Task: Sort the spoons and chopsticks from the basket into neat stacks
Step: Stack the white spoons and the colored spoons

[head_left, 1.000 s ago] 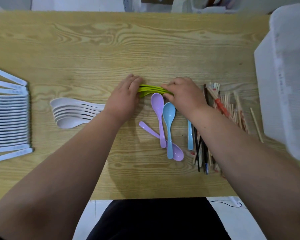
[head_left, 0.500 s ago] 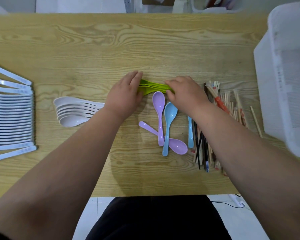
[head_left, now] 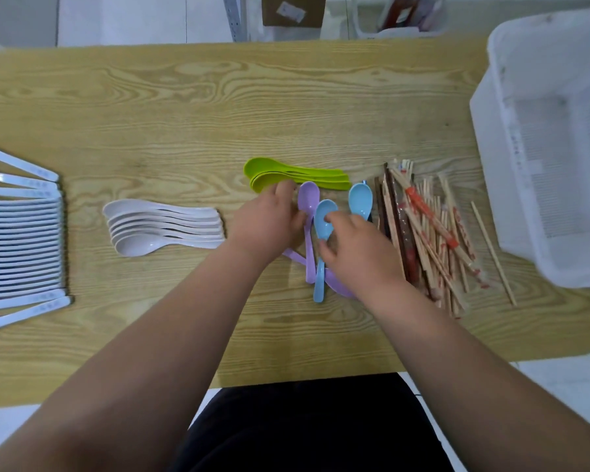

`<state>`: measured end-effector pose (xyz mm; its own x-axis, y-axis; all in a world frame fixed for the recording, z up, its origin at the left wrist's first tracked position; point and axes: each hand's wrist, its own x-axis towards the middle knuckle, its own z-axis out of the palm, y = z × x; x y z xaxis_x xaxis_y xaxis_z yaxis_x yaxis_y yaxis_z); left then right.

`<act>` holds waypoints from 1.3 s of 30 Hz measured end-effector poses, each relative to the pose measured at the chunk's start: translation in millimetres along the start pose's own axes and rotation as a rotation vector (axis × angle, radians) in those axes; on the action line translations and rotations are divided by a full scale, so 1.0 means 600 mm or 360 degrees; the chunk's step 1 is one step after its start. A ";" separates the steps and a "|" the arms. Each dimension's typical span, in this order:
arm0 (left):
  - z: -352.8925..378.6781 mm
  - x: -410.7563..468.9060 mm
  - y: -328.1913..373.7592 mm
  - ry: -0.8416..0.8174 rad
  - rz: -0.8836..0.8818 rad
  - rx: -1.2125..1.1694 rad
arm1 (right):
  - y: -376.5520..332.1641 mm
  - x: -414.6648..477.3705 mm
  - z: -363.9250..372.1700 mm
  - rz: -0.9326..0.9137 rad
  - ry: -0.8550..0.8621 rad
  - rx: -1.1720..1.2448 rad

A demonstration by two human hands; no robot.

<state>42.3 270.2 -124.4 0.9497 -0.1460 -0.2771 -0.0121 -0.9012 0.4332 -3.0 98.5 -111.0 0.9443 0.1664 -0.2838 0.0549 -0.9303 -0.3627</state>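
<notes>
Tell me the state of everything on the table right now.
Green spoons: nested, lying flat.
Pale spoons: nested stack.
White spoons: neat row.
Purple spoon: loose, beside left hand.
Blue spoon: pinched by right hand.
Chopsticks: unsorted heap.
Basket: upright, apparently empty.

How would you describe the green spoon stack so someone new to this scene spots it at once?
On the wooden table, look just left of the chopstick pile, beyond the left hand. The green spoons lie nested together, bowls to the left. They alone are lime green; the loose spoons nearby are purple or blue, and the white stacks lie further left.
</notes>
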 end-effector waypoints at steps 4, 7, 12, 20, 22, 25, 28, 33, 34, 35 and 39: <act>0.020 0.032 0.016 -0.0109 -0.0067 0.0109 | -0.004 -0.013 0.027 0.0081 -0.0156 0.0024; 0.024 0.045 0.019 -0.0131 -0.0150 0.0001 | -0.006 -0.009 0.036 0.0192 -0.0188 0.0099; 0.007 0.023 0.012 0.0033 -0.0189 -0.0288 | -0.005 -0.007 0.036 0.0340 -0.0228 0.0284; -0.046 -0.051 -0.031 0.0101 -0.0523 -0.0998 | -0.012 -0.026 0.034 0.0315 -0.0194 0.0296; -0.049 -0.077 -0.047 0.0024 -0.0647 -0.1237 | -0.004 -0.044 0.030 0.0286 -0.0123 0.0249; -0.040 -0.120 -0.068 -0.0109 -0.0809 -0.1608 | 0.014 -0.078 0.030 0.0228 -0.0215 -0.0032; -0.030 -0.156 -0.080 -0.0129 -0.0859 -0.1695 | 0.018 -0.094 0.034 0.0218 -0.0223 -0.0101; -0.032 -0.186 -0.095 -0.0205 -0.0831 -0.1633 | -0.001 -0.097 0.005 0.0343 -0.0162 0.0235; -0.036 -0.191 -0.098 -0.0219 -0.0816 -0.1633 | -0.004 -0.101 -0.006 0.0335 -0.0118 0.0300; -0.042 -0.196 -0.100 -0.0218 -0.0797 -0.1642 | -0.006 -0.106 -0.019 0.0320 -0.0071 0.0348; -0.080 -0.220 -0.098 -0.0219 -0.0724 -0.1846 | -0.020 -0.134 -0.077 0.0349 0.0127 0.0623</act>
<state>-67.2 361.7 -72.2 0.7541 -0.0205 -0.6564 0.6565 -0.0019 0.7543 -64.4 80.9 -42.7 0.9428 -0.0605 -0.3277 -0.2613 -0.7447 -0.6141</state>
